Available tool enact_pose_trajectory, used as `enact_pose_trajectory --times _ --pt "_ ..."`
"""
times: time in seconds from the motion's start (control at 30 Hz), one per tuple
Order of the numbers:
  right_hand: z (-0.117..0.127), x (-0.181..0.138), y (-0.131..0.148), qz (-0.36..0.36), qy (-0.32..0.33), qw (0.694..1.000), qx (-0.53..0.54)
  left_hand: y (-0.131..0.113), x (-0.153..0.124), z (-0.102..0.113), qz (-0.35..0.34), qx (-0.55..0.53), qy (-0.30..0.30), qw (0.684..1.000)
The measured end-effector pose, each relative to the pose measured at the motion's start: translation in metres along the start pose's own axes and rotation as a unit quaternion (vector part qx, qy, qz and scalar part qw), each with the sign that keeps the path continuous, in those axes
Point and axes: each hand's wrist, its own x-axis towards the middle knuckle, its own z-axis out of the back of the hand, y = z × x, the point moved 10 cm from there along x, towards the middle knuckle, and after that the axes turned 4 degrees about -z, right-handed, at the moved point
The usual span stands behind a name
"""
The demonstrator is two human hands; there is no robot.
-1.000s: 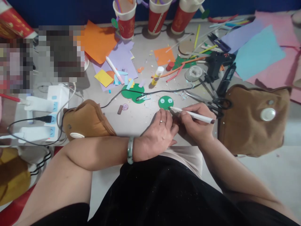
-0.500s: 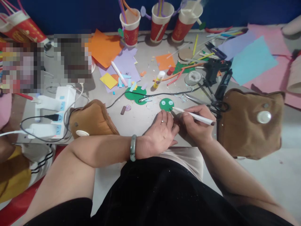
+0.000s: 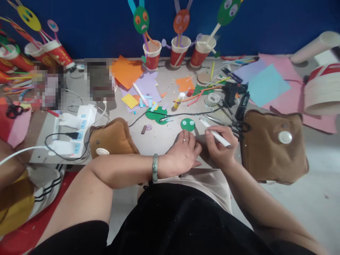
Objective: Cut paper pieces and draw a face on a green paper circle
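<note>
A small green paper circle (image 3: 187, 124) with two white eyes lies on the table in front of my hands. My left hand (image 3: 185, 150) rests flat just below it, fingers stretched out, fingertips close to its lower edge. A white marker (image 3: 218, 137) is gripped in my right hand (image 3: 223, 147), its tip pointing up and left, a little to the right of the circle and apart from it. A larger green paper shape (image 3: 156, 114) lies farther left, crossed by a black cord. Beside that cord is a short brown cap-like piece (image 3: 143, 129).
Paper cups (image 3: 180, 53) with paper-faced figures stand along the blue wall. A glue stick (image 3: 179, 100), tape roll (image 3: 212, 99) and black glue gun (image 3: 233, 92) lie behind. Brown cushions (image 3: 114, 138) flank my arms. A power strip (image 3: 85, 125) sits left, near another person's arm (image 3: 12, 168).
My right hand has drawn the marker tip back from the green circle, to the right. The view has tilted up, showing the figures' faces above the cups. My left hand stays by the circle.
</note>
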Motion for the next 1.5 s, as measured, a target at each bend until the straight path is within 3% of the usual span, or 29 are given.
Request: enact_pose_trajectory --times 0.23,0.37,0.5,0.63,0.77,0.87,1.0,1.1,1.17,1.23,1.33,1.43,1.5 --pt "-0.049 0.012 0.047 0.089 0.215 0.972 0.019 0.003 0.007 0.002 -0.017 -0.069 0.018 0.997" --pt "-0.101 0.024 0.078 0.123 0.358 0.925 0.013 0.008 0.006 0.005 -0.007 -0.104 0.027 0.994" --pt "-0.159 0.034 0.103 0.138 0.462 0.876 -0.031 0.01 0.007 0.015 -0.001 -0.088 0.009 0.996" --pt "-0.204 0.041 0.118 0.146 0.516 0.84 -0.083 0.006 0.005 0.01 -0.016 -0.048 0.044 0.998" --pt "-0.218 0.048 0.126 0.171 0.497 0.841 -0.124 0.003 0.001 0.009 -0.03 -0.041 0.062 0.997" --pt "-0.2 0.042 0.133 0.213 0.461 0.854 -0.116 0.006 -0.001 0.013 -0.029 -0.052 0.071 0.996" --pt "-0.141 0.037 0.131 0.274 0.359 0.891 -0.054 0.004 -0.001 0.012 -0.04 -0.061 0.085 0.994" --pt "-0.085 0.054 0.093 0.233 0.252 0.934 -0.103 0.002 0.0 0.004 -0.032 -0.043 0.083 0.995" --pt "-0.051 0.073 0.046 0.141 0.211 0.947 -0.194 0.004 0.001 0.002 -0.006 -0.027 0.054 0.998" --pt "-0.02 0.089 -0.006 0.028 0.209 0.927 -0.311 0.004 0.002 -0.003 0.004 -0.019 0.05 0.999" --pt "0.022 0.104 -0.071 -0.118 0.223 0.856 -0.451 0.003 0.003 -0.008 0.006 -0.019 0.057 0.998" --pt "0.037 0.104 -0.109 -0.217 0.282 0.795 -0.491 0.004 0.003 -0.009 0.01 -0.023 0.05 0.998" --pt "0.035 0.101 -0.121 -0.249 0.309 0.776 -0.49 0.004 0.002 -0.009 0.011 -0.023 0.044 0.999"
